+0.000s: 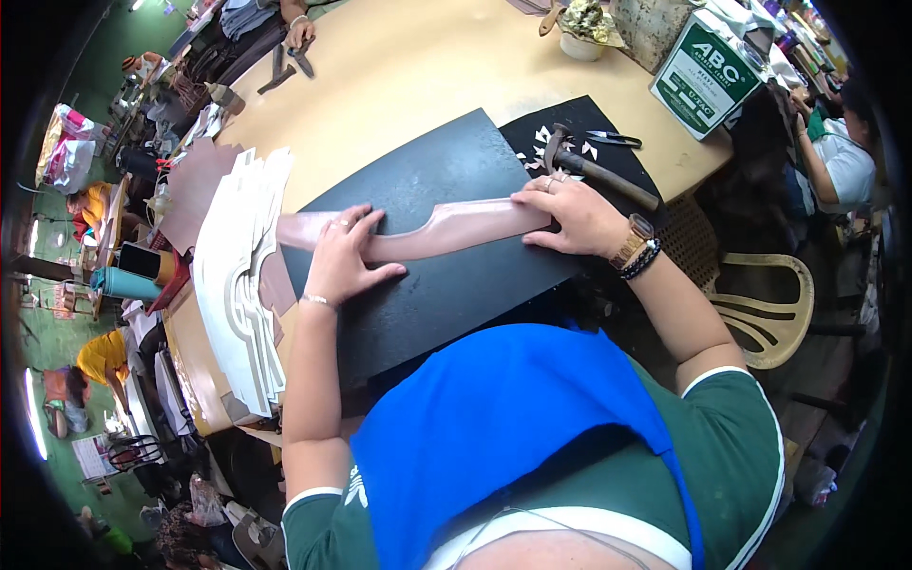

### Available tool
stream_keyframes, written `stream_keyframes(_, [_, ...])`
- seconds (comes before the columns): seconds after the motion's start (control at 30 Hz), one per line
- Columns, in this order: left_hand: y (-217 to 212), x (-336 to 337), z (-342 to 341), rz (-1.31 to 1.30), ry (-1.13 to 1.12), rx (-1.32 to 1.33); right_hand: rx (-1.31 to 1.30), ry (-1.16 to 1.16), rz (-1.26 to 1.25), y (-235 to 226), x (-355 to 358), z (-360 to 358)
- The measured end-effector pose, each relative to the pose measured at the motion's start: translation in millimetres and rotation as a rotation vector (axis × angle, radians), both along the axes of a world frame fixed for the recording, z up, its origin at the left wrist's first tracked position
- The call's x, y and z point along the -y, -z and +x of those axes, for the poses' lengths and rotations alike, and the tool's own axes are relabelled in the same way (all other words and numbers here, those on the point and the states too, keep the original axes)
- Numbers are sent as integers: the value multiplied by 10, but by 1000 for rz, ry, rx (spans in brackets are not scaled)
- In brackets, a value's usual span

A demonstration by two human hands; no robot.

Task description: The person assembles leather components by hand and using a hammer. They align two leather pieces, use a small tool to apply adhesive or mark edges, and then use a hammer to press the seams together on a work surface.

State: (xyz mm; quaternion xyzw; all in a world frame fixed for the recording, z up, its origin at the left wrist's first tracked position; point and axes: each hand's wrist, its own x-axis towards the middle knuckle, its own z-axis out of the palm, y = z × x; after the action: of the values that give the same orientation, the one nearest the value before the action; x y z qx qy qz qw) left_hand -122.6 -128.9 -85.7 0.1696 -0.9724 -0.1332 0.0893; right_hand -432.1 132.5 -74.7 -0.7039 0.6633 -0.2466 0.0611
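A long, curved piece of pinkish leather [418, 243] lies across a black board [446, 309] in front of me. My left hand [344, 255] rests spread over its left part, fingers toward the far edge and thumb apart near the lower edge. At the right end, my right hand [576, 217] grips the leather between its thumb and fingers. Just beyond that hand, a hammer [598, 173] with a wooden handle lies on a smaller black mat [627, 169], among small white scraps. Black-handled snips [614, 139] lie near the hammer.
White pattern pieces [233, 275] are stacked left of the board, over more pink leather [195, 195]. A green-and-white can [705, 81] and a tub [581, 46] stand at the far right. A plastic chair [760, 309] is at right. Another person's hand [300, 32] is near tools across the table.
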Motion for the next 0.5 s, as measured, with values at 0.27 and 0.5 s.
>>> stream_keyframes(0.27, [137, -528, 731, -140, 34, -114, 616, -68, 250, -75, -178, 145])
stream_keyframes(0.5, [-1162, -763, 659, 670, -113, 92, 1258, -57, 283, -1031, -109, 87])
